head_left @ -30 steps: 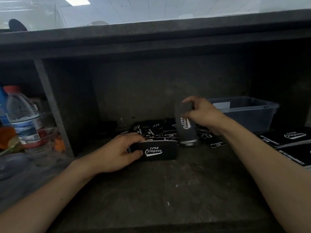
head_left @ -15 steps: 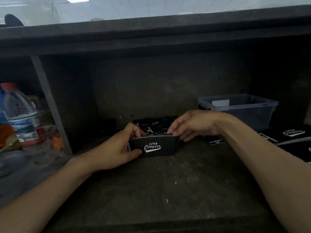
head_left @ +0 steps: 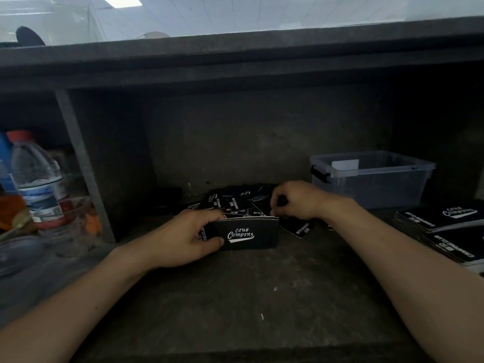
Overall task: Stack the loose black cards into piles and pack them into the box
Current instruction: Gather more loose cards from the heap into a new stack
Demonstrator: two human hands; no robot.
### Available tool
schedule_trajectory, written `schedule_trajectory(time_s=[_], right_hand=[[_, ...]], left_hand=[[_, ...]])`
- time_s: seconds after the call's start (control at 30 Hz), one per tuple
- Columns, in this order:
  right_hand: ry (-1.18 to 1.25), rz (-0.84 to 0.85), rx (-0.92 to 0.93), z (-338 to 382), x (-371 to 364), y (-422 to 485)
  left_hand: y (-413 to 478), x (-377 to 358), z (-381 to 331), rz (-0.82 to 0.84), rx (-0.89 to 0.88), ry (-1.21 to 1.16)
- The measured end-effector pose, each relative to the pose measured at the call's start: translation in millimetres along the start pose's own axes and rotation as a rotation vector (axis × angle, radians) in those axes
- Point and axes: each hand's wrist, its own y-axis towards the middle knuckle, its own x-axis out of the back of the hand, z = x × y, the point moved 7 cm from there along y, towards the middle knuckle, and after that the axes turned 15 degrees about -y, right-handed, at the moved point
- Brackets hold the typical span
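Note:
My left hand point(head_left: 186, 237) grips a pile of black cards point(head_left: 248, 233) standing on edge on the dark shelf, white "Club Camping" print facing me. Behind it lies a heap of loose black cards point(head_left: 235, 200). My right hand point(head_left: 296, 200) hovers over the right side of that heap with fingers curled down, pinching at a loose card; what it holds is partly hidden. A clear plastic box point(head_left: 372, 176) stands at the back right, apart from both hands.
Two piles of larger black cards point(head_left: 445, 218) lie at the right edge. A metal divider point(head_left: 83, 166) walls off the left bay, where a water bottle point(head_left: 36, 179) and orange items stand. A low shelf roof hangs overhead.
One second ago my right hand held a card upright above the pile. It set the card onto the pile held by my left hand, then drew back to the loose heap.

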Motion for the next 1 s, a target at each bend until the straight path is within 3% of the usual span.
schedule_trajectory(time_s=[0.27,0.43,0.7,0.77,0.9,1.0], right_hand=[[0.388,0.0,-0.146,-14,18,-11],[0.926,-0.349,-0.216,-26,49,-20],[1.074,-0.506,-0.238,-20,59,-23],[1.099,-0.334,-0.24,-13,53,-25],[0.941,0.264,-0.115,13,14,-33],[0.771,0.408,0.077,19,13,-38]], left_hand=[[1,-1,-4,-0.015,-0.013,-0.023],[1,-1,-3,-0.035,-0.022,-0.012],[0,3,0,-0.09,-0.001,-0.057],[0,5,3,-0.113,0.018,-0.048],[-1,7,9,-0.146,0.062,-0.059],[0,7,7,-0.137,0.061,-0.101]])
